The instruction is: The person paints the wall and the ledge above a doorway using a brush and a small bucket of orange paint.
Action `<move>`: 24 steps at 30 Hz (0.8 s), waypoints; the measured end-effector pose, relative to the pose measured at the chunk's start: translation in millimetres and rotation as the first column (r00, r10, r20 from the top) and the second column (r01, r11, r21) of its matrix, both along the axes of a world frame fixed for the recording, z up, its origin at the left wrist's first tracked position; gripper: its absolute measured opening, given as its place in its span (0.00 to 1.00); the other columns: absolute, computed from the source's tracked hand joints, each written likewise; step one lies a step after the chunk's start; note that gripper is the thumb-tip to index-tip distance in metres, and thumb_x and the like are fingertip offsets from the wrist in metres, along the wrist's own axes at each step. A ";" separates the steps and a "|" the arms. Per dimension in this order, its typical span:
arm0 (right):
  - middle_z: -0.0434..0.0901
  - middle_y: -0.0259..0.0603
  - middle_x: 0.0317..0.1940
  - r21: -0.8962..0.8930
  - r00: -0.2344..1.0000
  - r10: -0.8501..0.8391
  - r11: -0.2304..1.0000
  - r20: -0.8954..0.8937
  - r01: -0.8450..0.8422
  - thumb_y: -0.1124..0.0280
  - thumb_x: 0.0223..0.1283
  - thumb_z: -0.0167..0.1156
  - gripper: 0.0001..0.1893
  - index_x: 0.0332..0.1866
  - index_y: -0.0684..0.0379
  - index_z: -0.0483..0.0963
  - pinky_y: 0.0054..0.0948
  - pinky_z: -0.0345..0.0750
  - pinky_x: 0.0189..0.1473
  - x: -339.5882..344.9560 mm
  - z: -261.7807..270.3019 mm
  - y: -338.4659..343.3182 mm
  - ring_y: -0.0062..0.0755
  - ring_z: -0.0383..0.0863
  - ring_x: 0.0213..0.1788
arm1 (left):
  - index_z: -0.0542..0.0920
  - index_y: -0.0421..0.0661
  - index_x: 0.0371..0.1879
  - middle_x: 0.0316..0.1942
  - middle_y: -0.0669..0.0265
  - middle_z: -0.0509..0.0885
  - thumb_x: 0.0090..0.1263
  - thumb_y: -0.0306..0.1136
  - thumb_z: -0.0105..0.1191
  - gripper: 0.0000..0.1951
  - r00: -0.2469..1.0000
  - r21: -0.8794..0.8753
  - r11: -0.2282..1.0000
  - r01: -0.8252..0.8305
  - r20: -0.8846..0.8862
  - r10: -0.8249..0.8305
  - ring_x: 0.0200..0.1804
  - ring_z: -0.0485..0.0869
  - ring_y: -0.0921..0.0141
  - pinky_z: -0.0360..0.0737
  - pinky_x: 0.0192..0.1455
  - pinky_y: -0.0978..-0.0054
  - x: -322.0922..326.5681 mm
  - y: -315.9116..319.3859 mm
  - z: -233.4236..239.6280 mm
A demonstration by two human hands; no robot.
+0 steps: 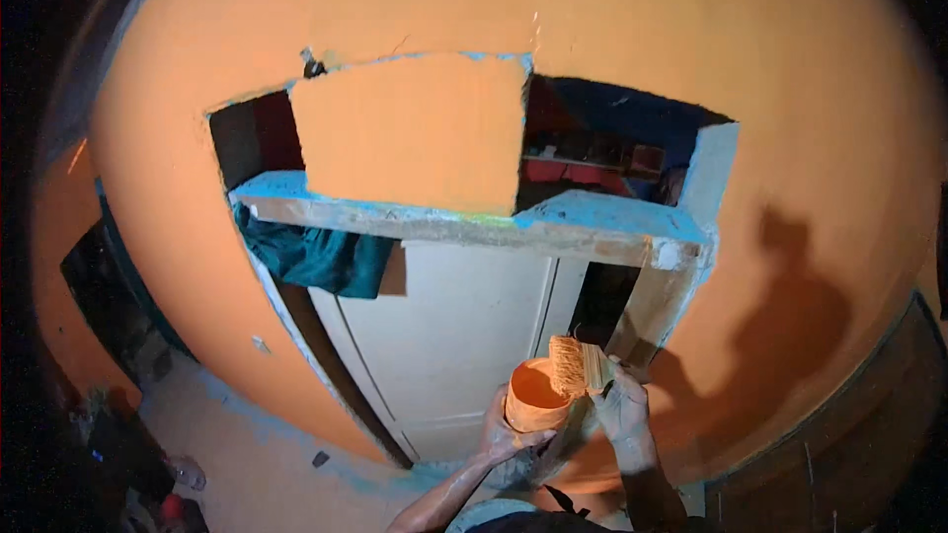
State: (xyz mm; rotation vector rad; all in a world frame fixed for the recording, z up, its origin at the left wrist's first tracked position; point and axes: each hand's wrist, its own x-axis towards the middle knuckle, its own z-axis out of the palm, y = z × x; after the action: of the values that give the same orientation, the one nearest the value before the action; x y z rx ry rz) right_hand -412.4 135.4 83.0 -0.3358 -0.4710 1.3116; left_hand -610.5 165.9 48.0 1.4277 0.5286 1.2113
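Observation:
My left hand (511, 429) grips a small paint container (535, 414) from its left side and underneath. Orange paint coats the container's inner wall; how full it is I cannot tell. A wide, flat brush (569, 366) with orange-soaked bristles is held in my right hand (622, 403). Its bristles point left over the container's right rim. Pale smears mark both hands and forearms. Beyond them stands a white door (466, 311) set in an opening of the orange wall (629, 7).
A rough concrete lintel (459, 226) with blue paint spans the doorway. Dark teal cloth (318, 255) hangs from its left part. Openings above it show a dim room with a shelf (578, 161). Dark objects (141, 451) stand on the floor (296, 488) at lower left. A shadow (792, 311) falls on the right wall.

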 end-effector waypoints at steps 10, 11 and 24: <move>0.82 0.40 0.46 0.055 0.996 -0.092 0.994 0.002 0.092 0.74 0.61 0.59 0.08 0.45 0.58 0.77 0.40 0.83 0.50 -13.7 10.8 16.1 0.35 0.82 0.50 | 0.61 0.36 0.63 0.57 0.54 0.75 0.43 0.36 0.78 0.49 0.997 0.037 0.999 0.006 0.073 -0.009 0.58 0.78 0.63 0.77 0.61 0.64 -10.4 10.2 21.7; 0.81 0.42 0.48 0.031 0.998 -0.064 0.997 -0.005 0.064 0.73 0.62 0.58 0.08 0.45 0.60 0.77 0.39 0.83 0.50 -15.3 10.7 17.5 0.37 0.81 0.52 | 0.61 0.36 0.63 0.57 0.54 0.75 0.43 0.36 0.78 0.49 0.998 0.059 0.998 0.028 0.061 -0.031 0.58 0.78 0.63 0.77 0.61 0.64 -9.6 8.9 28.0; 0.81 0.38 0.48 0.180 0.975 -0.216 0.962 0.043 0.205 0.72 0.64 0.57 0.10 0.49 0.58 0.76 0.36 0.82 0.50 32.9 54.4 -12.1 0.33 0.80 0.52 | 0.59 0.39 0.66 0.59 0.57 0.74 0.48 0.32 0.75 0.47 0.945 0.094 0.951 0.294 0.120 -0.304 0.59 0.77 0.64 0.77 0.62 0.63 48.0 9.2 64.0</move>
State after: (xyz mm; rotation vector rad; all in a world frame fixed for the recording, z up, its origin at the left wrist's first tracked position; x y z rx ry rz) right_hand -379.6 123.4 137.4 -0.2729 -0.5827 1.0470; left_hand -562.5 175.2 112.1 1.4186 0.1664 1.0795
